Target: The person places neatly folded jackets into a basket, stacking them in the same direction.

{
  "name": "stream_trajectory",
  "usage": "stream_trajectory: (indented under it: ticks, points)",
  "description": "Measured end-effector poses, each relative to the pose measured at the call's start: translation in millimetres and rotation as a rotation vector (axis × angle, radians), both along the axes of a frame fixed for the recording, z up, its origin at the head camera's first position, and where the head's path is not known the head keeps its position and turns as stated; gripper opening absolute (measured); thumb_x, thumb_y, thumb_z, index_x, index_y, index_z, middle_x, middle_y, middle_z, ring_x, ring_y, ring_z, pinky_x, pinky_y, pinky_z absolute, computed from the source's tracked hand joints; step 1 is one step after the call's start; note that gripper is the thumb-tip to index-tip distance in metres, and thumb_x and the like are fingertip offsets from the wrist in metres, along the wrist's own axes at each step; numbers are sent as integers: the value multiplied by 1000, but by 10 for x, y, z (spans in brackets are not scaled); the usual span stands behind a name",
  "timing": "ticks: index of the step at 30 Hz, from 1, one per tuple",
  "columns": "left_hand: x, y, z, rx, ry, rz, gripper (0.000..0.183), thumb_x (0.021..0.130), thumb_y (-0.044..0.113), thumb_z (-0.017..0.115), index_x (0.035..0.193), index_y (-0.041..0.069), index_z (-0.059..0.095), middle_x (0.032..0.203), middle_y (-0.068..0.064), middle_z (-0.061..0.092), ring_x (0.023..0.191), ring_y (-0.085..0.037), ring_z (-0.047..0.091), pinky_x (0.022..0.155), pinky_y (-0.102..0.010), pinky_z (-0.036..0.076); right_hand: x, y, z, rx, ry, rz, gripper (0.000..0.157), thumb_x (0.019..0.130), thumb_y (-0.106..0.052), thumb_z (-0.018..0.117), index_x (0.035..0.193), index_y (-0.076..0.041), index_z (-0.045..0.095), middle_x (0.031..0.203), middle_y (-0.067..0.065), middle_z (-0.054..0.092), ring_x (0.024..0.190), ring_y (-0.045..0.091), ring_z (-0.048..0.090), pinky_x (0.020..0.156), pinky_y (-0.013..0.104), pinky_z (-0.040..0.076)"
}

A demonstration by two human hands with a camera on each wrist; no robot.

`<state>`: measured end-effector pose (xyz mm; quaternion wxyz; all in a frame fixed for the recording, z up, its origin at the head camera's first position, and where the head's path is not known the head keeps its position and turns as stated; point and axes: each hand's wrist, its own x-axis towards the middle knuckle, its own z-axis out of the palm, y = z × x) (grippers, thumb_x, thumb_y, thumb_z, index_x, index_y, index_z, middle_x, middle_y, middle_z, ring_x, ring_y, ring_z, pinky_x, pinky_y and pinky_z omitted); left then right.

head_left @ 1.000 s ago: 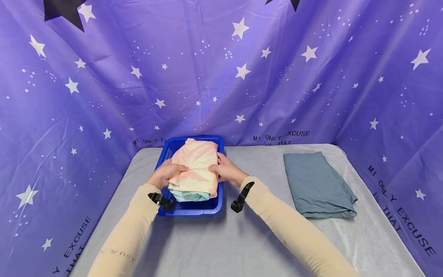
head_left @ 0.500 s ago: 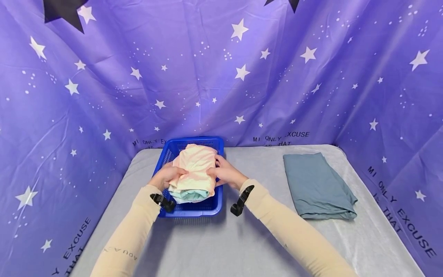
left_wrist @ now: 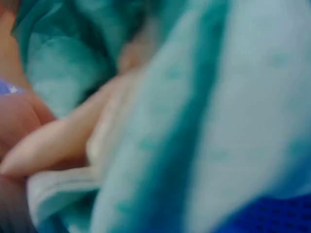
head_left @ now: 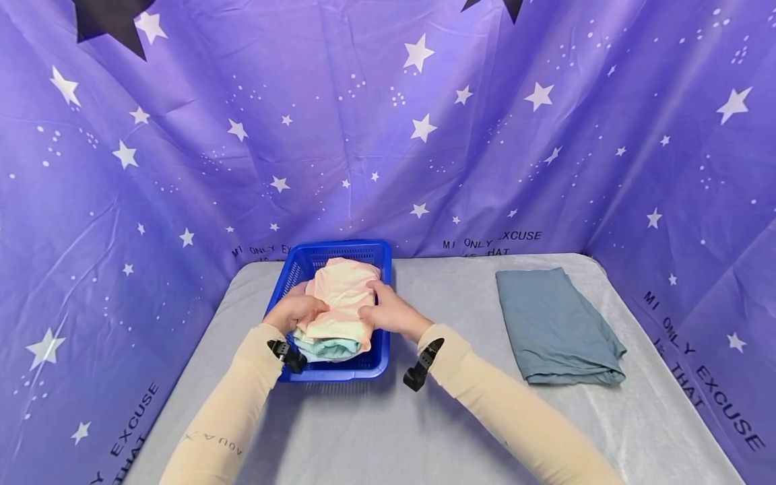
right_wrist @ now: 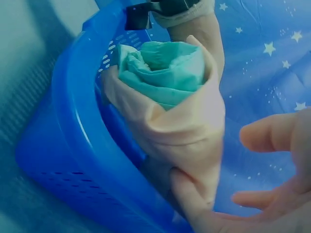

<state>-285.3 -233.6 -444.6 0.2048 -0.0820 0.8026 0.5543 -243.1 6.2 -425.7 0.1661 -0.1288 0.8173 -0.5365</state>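
Note:
A folded peach-pink garment [head_left: 342, 296] lies in the blue plastic basket [head_left: 378, 364], with rolled teal cloth [head_left: 330, 349] showing at its near end. My left hand [head_left: 297, 310] grips the garment's left side, thumb on top; its fingers are partly hidden by cloth in the blurred left wrist view. On the other side, my right hand [head_left: 394, 311] has its fingers spread. In the right wrist view one finger [right_wrist: 187, 194] touches the garment [right_wrist: 194, 126], while other digits stand apart from it. The teal roll [right_wrist: 163, 73] faces that camera.
A folded grey-blue cloth [head_left: 558, 327] lies at the right of the grey-covered table [head_left: 448, 404]. A purple star-printed curtain [head_left: 339, 135] hangs behind the basket and along both sides. Black wrist cameras [head_left: 418, 370] are strapped over the cream sleeves [head_left: 515, 411].
The garment has moved lower and nearer within the basket, with both hands following it. More of the basket's far wall now shows. The right-hand fingers have loosened. The grey-blue cloth has stayed put.

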Motion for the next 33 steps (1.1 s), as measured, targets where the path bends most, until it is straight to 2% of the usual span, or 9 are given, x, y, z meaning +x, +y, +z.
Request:
stream_trajectory:
  ticks: [3,7,11,14,16,19,24,28,33]
  points:
    - [-5,27,-18,12,18,-48,85,88,-4,68,159,-1,22,158,-23,39,124,-29,54,102,-35,52,38,4,9,109,73,21,66,91,-21,64,149,2,42,150,25,44,140,35,44,118,50,37]
    - [6,42,-29,-24,29,-93,84,86,-1,70,158,-2,25,159,-23,38,143,-38,39,122,-53,32,90,-4,26,200,117,72,56,95,-21,63,145,0,47,143,24,49,128,33,54,112,49,43]
    - [13,37,-13,-169,-18,-98,102,87,11,75,164,3,9,169,-22,16,155,-45,17,121,-70,19,147,-9,46,269,163,174,45,99,-19,61,139,-1,54,138,20,59,119,31,61,105,47,49]
    - [4,47,-1,-219,-52,-115,108,89,14,74,164,6,-4,171,-22,0,155,-49,8,114,-79,20,183,-3,37,309,199,285,36,101,-16,58,134,-2,60,129,13,67,114,26,65,99,43,53]
    - [-3,62,1,-229,-32,-131,108,90,11,73,164,6,-6,171,-22,-2,156,-49,7,112,-80,22,199,1,20,341,233,357,32,102,-14,56,131,-4,63,121,9,70,106,19,65,94,37,54]
    - [-10,104,5,-254,54,-179,105,90,5,71,163,3,-5,171,-24,4,156,-47,10,118,-73,23,221,0,-6,397,293,456,31,102,-13,55,131,-5,64,111,4,72,94,12,64,88,31,53]
    - [0,168,24,-419,124,-267,92,93,8,66,162,-3,7,170,-25,13,157,-42,12,128,-55,15,240,-9,-78,532,400,596,30,103,-15,55,130,-9,66,98,-2,73,86,6,61,92,28,51]
    - [-15,193,11,-521,96,-305,85,94,13,64,162,-3,15,169,-22,17,157,-40,15,128,-55,17,248,-12,-129,575,439,617,29,103,-18,55,129,-13,68,92,-9,69,87,4,59,104,31,47]
    - [-58,182,-25,-532,43,-274,83,92,14,65,161,-1,20,168,-22,23,156,-42,20,126,-58,21,262,35,-136,427,358,589,27,105,-19,54,128,-12,67,89,-6,71,80,3,60,90,27,50]
